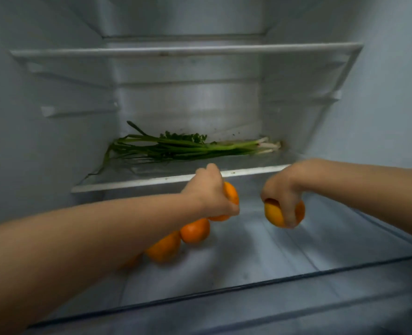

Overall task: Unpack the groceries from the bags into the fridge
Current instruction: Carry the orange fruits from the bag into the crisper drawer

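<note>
Both my arms reach into the open fridge over its lower shelf [260, 259]. My left hand [209, 192] grips an orange [231, 193] from above, left of centre. My right hand [281, 192] grips a second orange [274, 213], fingers curled over its top, to the right and just above the shelf. Two more oranges [195, 230] [164, 247] lie on the lower shelf under my left forearm, and an orange blur shows beside them, mostly hidden by the arm. A bunch of green onions with herbs [188, 147] lies across the glass shelf [151, 181] above.
An upper shelf [185, 50] spans the fridge higher up, with nothing visible on it. White side walls [31, 117] close in left and right. The right half of the lower shelf shows bare ribbed surface. A dark front rim [248, 285] runs across the bottom.
</note>
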`<state>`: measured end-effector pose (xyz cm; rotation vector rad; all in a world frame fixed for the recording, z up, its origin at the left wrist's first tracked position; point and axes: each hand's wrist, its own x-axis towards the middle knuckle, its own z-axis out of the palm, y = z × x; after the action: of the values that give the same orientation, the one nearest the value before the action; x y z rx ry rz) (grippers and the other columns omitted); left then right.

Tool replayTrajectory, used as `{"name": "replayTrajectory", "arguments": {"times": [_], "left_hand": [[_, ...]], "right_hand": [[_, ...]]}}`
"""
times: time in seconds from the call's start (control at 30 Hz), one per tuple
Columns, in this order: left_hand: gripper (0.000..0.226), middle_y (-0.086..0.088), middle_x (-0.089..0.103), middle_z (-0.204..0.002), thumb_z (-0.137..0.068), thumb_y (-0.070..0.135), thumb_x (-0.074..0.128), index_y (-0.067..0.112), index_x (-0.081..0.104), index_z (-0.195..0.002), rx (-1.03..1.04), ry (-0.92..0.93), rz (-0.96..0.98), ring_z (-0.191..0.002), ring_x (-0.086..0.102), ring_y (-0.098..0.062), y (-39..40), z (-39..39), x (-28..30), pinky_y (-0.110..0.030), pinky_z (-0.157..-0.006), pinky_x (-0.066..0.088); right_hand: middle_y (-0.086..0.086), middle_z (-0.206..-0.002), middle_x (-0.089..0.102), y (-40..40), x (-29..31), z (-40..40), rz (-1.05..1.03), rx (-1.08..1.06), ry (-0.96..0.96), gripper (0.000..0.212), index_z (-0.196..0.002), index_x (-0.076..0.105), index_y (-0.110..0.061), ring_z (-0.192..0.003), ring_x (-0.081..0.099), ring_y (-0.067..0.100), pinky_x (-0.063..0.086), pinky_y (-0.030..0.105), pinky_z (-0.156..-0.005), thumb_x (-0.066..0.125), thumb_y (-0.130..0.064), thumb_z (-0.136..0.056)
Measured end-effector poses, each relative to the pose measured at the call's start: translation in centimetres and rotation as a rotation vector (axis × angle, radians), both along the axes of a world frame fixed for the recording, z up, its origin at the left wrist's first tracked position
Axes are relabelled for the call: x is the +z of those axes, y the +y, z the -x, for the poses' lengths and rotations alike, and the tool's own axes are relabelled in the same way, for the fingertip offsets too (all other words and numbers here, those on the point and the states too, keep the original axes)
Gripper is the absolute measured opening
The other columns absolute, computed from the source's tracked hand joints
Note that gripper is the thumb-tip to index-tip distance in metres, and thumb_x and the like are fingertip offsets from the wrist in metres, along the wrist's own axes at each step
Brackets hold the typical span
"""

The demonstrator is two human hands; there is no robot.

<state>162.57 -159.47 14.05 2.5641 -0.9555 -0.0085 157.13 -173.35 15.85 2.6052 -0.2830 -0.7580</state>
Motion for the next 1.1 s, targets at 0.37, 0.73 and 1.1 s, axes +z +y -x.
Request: {"name": "replayTrajectory", "arguments": {"times": [0.37,0.73,1.1], "left_hand": [[0.053,-0.014,0.046,-0.122,-0.077,0.030,0.072,0.004,0.045,-0.115,-0.115,-0.011,-0.141,-0.111,0.051,-0.028,-2.8,-2.1,-3.7,-0.028,-0.074,0.038],[0.054,-0.009,0.049,-0.133,-0.088,0.045,0.054,0.013,0.040,-0.129,-0.074,-0.041,-0.316,-0.123,0.048,-0.029,-2.8,-2.9,-7.8,-0.049,-0.110,0.025],[0.076,-0.008,0.036,-0.148,-0.090,0.054,0.045,0.013,0.015,-0.147,-0.040,-0.027,-0.381,-0.136,0.037,-0.027,-2.9,-3.2,-7.7,-0.054,-0.114,0.013]], "right_hand": [[0.012,-0.122,0.057,-1.4,-1.9,-1.7,0.005,0.150,-0.085,0.059,-0.123,0.049,-0.009,-0.111,0.054,0.028,0.047,0.034,-0.087,0.072,-0.033,-0.075],[0.013,-0.119,0.057,-2.5,-6.2,-3.1,-0.205,0.184,-0.202,0.051,-0.118,0.050,-0.008,-0.107,0.057,0.026,0.045,0.032,-0.078,0.071,-0.028,-0.076],[0.015,-0.151,0.022,-3.4,-7.6,-3.1,-0.276,0.192,-0.258,0.080,-0.147,0.012,-0.007,-0.138,0.028,0.029,0.029,0.036,-0.114,0.061,-0.023,-0.085]]}}
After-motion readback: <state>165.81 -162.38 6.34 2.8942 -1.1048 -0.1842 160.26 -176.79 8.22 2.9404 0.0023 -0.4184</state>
